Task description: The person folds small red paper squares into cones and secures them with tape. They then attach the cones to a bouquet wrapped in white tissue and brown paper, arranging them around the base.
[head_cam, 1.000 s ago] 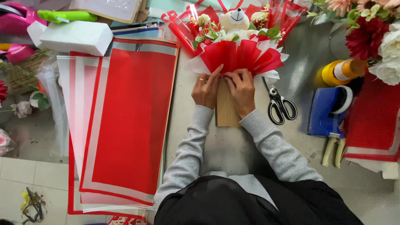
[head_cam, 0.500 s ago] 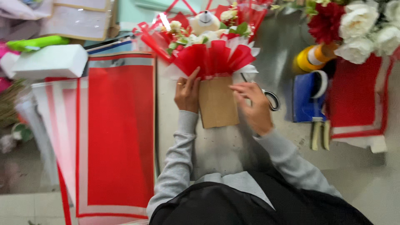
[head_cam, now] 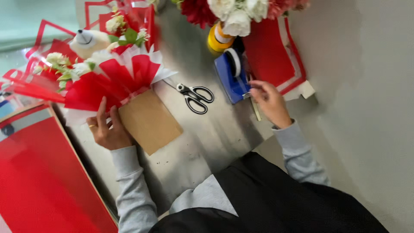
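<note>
A bouquet (head_cam: pixel 108 77) in red and white paper with a brown paper base (head_cam: pixel 148 121) lies on the grey table (head_cam: pixel 207 142). A small white toy bear (head_cam: pixel 88 41) and white flowers poke out of its top. My left hand (head_cam: pixel 108 129) presses on the bouquet where the red wrap meets the brown paper. My right hand (head_cam: pixel 269 101) is out to the right, its fingertips pinching at the front of a blue tape dispenser (head_cam: pixel 233 75). Whether tape is between the fingers is too small to tell.
Black-handled scissors (head_cam: pixel 196 97) lie between the bouquet and the dispenser. A yellow tape roll (head_cam: pixel 217 39) and red and white flowers (head_cam: pixel 233 13) sit behind it. Red wrapping sheets lie at the left (head_cam: pixel 43 172) and far right (head_cam: pixel 276 51).
My right hand left the brown paper base and reached right to the tape dispenser. My left hand stayed on the bouquet. The camera view swung to the right.
</note>
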